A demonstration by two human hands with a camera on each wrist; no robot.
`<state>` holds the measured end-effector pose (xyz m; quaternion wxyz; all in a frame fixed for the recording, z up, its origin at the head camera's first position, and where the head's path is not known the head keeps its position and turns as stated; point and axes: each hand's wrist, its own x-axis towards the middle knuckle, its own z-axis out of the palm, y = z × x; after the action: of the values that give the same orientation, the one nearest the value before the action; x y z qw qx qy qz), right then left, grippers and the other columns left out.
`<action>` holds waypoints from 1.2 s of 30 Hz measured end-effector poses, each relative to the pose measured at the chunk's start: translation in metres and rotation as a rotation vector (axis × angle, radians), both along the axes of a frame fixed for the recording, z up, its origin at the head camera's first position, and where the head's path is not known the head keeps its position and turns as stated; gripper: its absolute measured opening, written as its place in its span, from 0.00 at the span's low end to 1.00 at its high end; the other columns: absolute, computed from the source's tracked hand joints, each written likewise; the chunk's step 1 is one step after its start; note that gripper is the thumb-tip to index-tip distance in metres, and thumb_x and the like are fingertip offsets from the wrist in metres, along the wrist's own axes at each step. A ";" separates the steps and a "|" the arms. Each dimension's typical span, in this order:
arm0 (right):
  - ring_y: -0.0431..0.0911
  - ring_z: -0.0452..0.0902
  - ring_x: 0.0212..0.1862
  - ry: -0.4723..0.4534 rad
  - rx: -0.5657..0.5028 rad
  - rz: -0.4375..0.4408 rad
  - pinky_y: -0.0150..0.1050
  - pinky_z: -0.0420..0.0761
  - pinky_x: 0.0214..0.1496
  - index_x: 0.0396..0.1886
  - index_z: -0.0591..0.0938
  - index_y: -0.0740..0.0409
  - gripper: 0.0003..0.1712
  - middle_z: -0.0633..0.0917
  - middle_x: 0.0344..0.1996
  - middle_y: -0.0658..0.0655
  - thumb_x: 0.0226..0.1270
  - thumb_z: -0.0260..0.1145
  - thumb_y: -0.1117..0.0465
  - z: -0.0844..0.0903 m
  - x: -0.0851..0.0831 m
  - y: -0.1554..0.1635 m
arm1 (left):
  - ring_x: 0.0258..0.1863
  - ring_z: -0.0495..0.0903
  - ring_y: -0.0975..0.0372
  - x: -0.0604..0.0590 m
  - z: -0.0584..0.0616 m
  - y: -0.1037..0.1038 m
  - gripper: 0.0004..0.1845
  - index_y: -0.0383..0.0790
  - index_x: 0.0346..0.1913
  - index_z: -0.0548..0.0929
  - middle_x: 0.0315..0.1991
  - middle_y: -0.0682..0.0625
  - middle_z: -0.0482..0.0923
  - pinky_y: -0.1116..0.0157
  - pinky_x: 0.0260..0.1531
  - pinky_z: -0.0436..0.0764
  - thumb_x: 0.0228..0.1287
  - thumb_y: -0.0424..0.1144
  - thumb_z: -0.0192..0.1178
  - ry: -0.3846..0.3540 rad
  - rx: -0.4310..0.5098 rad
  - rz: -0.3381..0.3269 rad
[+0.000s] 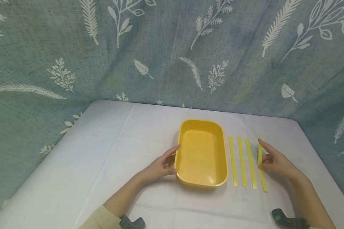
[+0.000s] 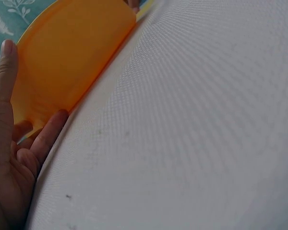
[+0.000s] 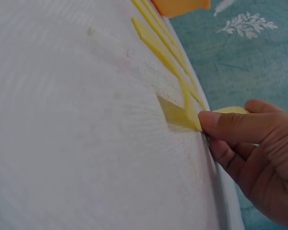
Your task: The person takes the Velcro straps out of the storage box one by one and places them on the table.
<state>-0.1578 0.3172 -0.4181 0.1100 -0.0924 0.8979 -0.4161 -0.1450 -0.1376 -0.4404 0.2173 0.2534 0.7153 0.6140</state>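
Observation:
An empty yellow plastic tray sits on the white table in the head view. My left hand rests against the tray's left wall, fingers straight along it and thumb at its base. Right of the tray lie several thin yellow strips, side by side. My right hand pinches the rightmost strip. In the right wrist view its thumb and curled fingers hold the strip's end slightly off the cloth.
A white cloth covers the table. A teal leaf-print backdrop rises behind and on both sides. Wrist camera mounts show at the bottom edge. Bare cloth lies left of the tray.

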 end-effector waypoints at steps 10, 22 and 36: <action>0.53 0.71 0.45 0.086 0.197 -0.065 0.40 0.77 0.46 0.61 0.68 0.65 0.43 0.74 0.47 0.64 0.43 0.74 0.57 -0.006 0.002 0.000 | 0.70 0.50 0.53 0.002 0.002 0.000 0.46 0.62 0.70 0.48 0.72 0.55 0.41 0.63 0.53 0.75 0.52 0.47 0.64 -0.013 -0.004 0.008; 0.45 0.67 0.41 0.068 0.217 -0.078 0.31 0.72 0.39 0.54 0.75 0.65 0.37 0.76 0.46 0.61 0.46 0.73 0.50 -0.002 0.004 -0.001 | 0.69 0.50 0.50 0.010 0.025 0.001 0.45 0.50 0.72 0.46 0.73 0.47 0.41 0.65 0.54 0.73 0.56 0.34 0.62 -0.030 0.001 -0.003; 0.31 0.71 0.38 0.215 -0.077 -0.086 0.21 0.73 0.37 0.56 0.73 0.63 0.26 0.75 0.42 0.57 0.58 0.65 0.59 0.009 0.012 -0.021 | 0.67 0.57 0.48 0.010 0.023 0.000 0.46 0.43 0.71 0.49 0.70 0.43 0.51 0.63 0.52 0.75 0.52 0.34 0.65 0.023 0.082 0.092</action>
<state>-0.1457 0.2959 -0.4095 -0.0084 -0.1017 0.8911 -0.4422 -0.1349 -0.1373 -0.4179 0.1701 0.2360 0.7030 0.6490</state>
